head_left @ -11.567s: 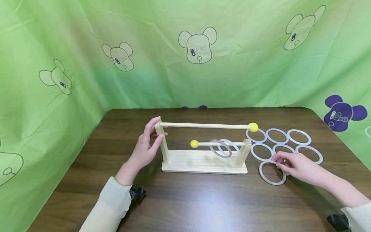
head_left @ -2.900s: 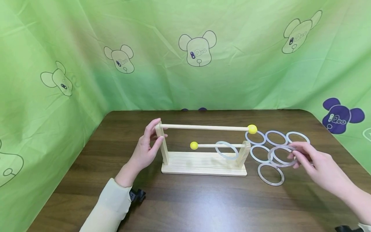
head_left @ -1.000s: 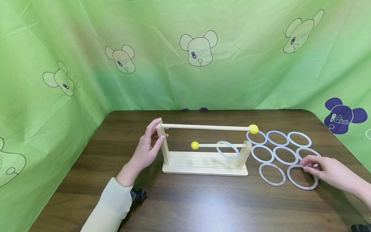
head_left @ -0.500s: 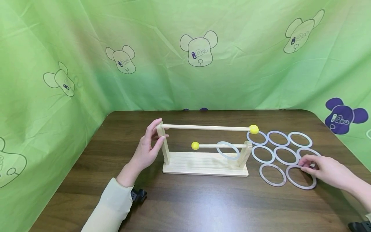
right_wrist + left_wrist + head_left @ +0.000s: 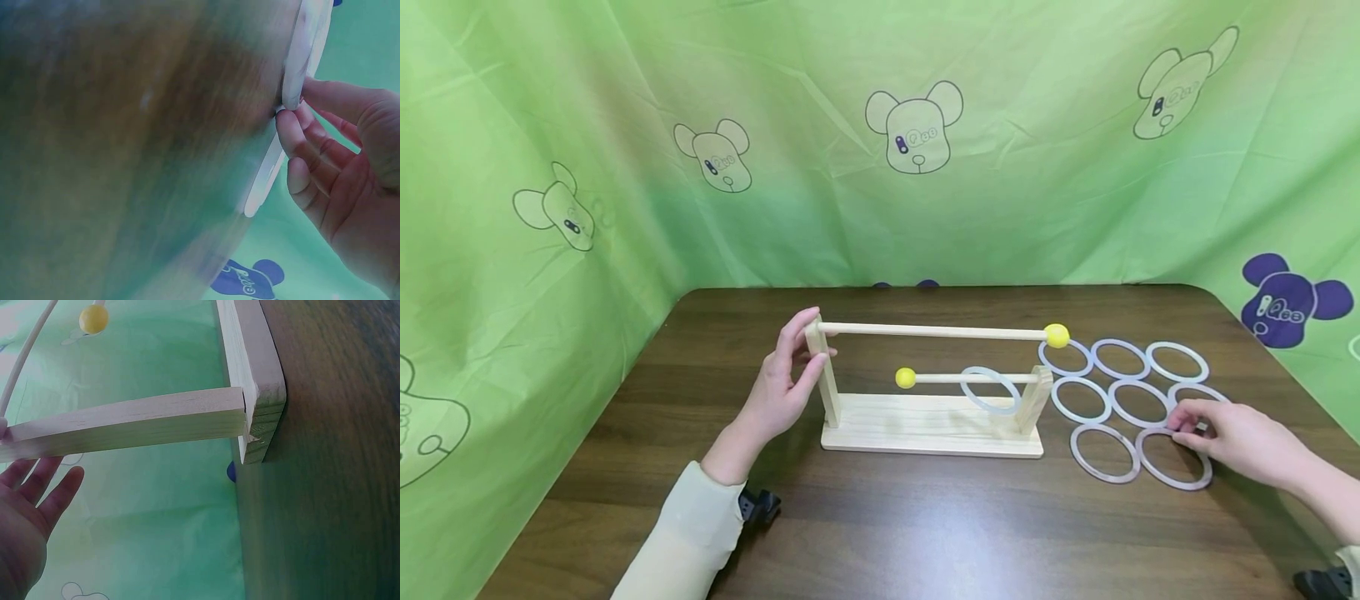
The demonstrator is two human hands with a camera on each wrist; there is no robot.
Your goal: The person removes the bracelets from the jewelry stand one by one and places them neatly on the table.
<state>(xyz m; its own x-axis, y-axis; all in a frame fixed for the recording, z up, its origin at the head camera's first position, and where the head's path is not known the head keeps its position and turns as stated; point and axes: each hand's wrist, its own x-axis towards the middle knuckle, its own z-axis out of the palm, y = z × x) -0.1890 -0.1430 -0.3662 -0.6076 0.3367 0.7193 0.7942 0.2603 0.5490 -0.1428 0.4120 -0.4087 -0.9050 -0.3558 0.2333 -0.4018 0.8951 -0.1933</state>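
A wooden rack (image 5: 925,429) stands mid-table with two rods tipped by yellow balls (image 5: 1057,336). One pale ring (image 5: 992,390) hangs on the lower rod. My left hand (image 5: 814,335) grips the top of the rack's left post, thumb in front and fingers behind; the left wrist view shows that post (image 5: 125,425) with my left hand (image 5: 28,512) beside it. My right hand (image 5: 1180,421) pinches the far edge of a ring (image 5: 1172,460) that lies flat on the table to the right of the rack. In the right wrist view my right hand's fingertips (image 5: 289,125) touch that ring's rim (image 5: 300,56).
Several more pale rings (image 5: 1118,358) lie in rows on the dark wooden table (image 5: 925,533) right of the rack, one (image 5: 1105,454) right beside the held ring. Green cloth with bear prints (image 5: 917,125) walls in the back and sides.
The right hand took a ring off the lower rod and laid it on the table at the front right. Over the last second it slid that ring slightly left. The left hand stayed.
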